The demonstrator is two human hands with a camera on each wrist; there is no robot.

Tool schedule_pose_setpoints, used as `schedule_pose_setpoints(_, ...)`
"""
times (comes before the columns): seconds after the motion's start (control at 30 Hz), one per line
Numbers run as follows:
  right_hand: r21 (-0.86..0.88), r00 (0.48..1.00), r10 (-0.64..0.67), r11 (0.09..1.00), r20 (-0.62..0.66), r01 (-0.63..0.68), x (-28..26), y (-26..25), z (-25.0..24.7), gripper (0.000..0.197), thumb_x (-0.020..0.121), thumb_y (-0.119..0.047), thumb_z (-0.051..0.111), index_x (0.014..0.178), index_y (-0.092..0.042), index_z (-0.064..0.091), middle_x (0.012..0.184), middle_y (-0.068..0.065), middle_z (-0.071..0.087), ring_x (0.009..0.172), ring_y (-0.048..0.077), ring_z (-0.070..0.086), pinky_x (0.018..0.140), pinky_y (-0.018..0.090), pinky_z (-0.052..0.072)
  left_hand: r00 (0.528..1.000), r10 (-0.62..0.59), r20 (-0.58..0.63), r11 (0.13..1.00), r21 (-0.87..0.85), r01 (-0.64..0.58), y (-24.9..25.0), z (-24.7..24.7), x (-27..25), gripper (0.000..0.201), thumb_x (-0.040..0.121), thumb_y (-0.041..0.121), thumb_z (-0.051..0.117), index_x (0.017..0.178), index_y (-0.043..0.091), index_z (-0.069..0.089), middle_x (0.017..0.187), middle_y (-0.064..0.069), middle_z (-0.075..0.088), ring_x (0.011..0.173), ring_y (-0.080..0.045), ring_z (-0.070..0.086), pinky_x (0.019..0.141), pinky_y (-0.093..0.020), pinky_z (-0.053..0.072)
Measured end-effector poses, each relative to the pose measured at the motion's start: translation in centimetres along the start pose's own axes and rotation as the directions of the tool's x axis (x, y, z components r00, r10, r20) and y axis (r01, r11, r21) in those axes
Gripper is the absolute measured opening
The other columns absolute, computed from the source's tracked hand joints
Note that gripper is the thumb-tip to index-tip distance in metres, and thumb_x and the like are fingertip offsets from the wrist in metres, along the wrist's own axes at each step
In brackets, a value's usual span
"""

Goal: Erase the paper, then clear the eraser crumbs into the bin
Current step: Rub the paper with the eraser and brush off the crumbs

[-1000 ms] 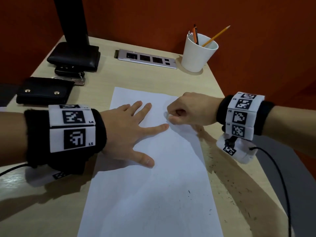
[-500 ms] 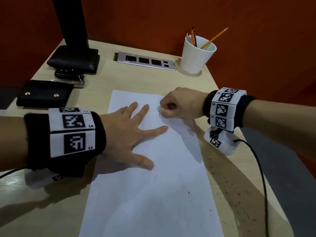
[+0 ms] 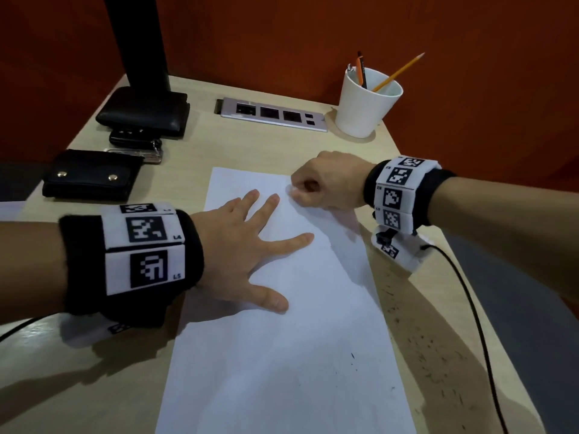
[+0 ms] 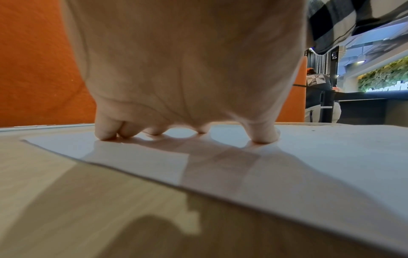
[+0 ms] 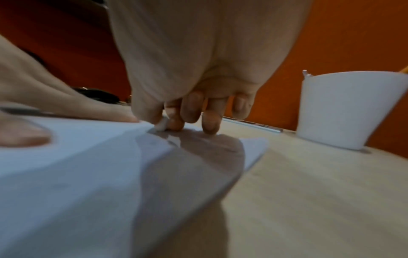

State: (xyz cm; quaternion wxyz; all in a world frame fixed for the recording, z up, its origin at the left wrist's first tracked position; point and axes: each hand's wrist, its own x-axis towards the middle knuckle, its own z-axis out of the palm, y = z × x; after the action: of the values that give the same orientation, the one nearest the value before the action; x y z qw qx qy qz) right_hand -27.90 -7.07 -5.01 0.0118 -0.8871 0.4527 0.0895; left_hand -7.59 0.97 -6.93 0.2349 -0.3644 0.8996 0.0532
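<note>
A white sheet of paper [image 3: 282,355] lies lengthwise on the wooden desk [image 3: 194,158]. My left hand [image 3: 250,245] is spread flat on the sheet's upper left part, fingers straight, pressing it down; the left wrist view shows its fingertips [image 4: 263,137] on the paper [image 4: 287,165]. My right hand [image 3: 326,183] is curled near the sheet's top right corner and pinches a small white eraser [image 5: 162,124] against the paper [image 5: 77,165]. Dark eraser crumbs [image 3: 432,355] lie scattered on the desk along the sheet's right edge, with a few specks [image 3: 353,356] on the paper.
A white cup [image 3: 366,101] with pencils stands at the back right, also in the right wrist view [image 5: 348,108]. A metal socket strip [image 3: 272,114] is set into the desk behind the paper. Black wallets [image 3: 91,177] and keys [image 3: 138,142] lie at the back left by a black post [image 3: 138,42].
My right hand with the eraser has moved up the sheet toward its top right corner. My left hand has stayed flat in the same spot.
</note>
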Motion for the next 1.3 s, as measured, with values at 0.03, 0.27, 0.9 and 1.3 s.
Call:
schedule_pose_setpoints(0.03,-0.039,0.999,0.038,0.999,-0.007,-0.038,0.0,0.6,-0.4,0.039,0.09,-0.042,0.044,0.059,-0.02,0.038,0.055,-0.003,0.044,0.054,0.021,0.041,0.054,0.034,0.037,1.0,0.001,-0.002,1.0,-0.003,-0.001,0.0,0.0,0.0,0.093,0.063,0.093,0.017,0.131,0.058,-0.036,0.152,-0.018,-0.033,0.142,-0.042,-0.025,0.119,-0.053,-0.001)
schedule_pose_setpoints(0.27,0.07,0.998,-0.012,0.998,0.067,0.008,-3.5,0.1,-0.8,0.038,0.093,-0.038,0.047,0.063,-0.016,0.041,0.055,-0.003,0.042,0.052,0.016,0.034,0.053,0.029,0.031,1.0,0.006,-0.015,1.0,-0.004,-0.006,-0.2,0.2,0.0,0.094,0.054,0.096,0.008,0.129,0.059,-0.037,0.152,-0.017,-0.034,0.142,-0.043,-0.025,0.118,-0.055,0.002)
schedule_pose_setpoints(0.9,0.028,0.997,-0.069,0.997,0.028,0.068,-6.8,-1.4,0.8,0.034,0.093,-0.034,0.05,0.064,-0.019,0.041,0.05,-0.004,0.04,0.046,0.012,0.034,0.049,0.03,0.028,0.999,-0.028,0.023,0.999,-0.041,0.029,0.3,0.3,-0.2,0.102,0.046,0.099,0.014,0.126,0.063,-0.037,0.152,-0.012,-0.037,0.142,-0.041,-0.025,0.118,-0.055,0.001)
schedule_pose_setpoints(1.3,0.161,0.996,-0.06,0.986,0.069,0.049,-8.5,-2.3,-0.2,0.037,0.094,-0.035,0.05,0.064,-0.015,0.042,0.053,-0.003,0.039,0.049,0.016,0.03,0.052,0.028,0.031,0.997,-0.013,0.071,1.0,-0.022,0.014,0.1,-1.1,-1.0,0.111,0.05,0.098,0.038,0.124,0.064,-0.037,0.15,-0.013,-0.039,0.141,-0.041,-0.028,0.116,-0.054,-0.002)
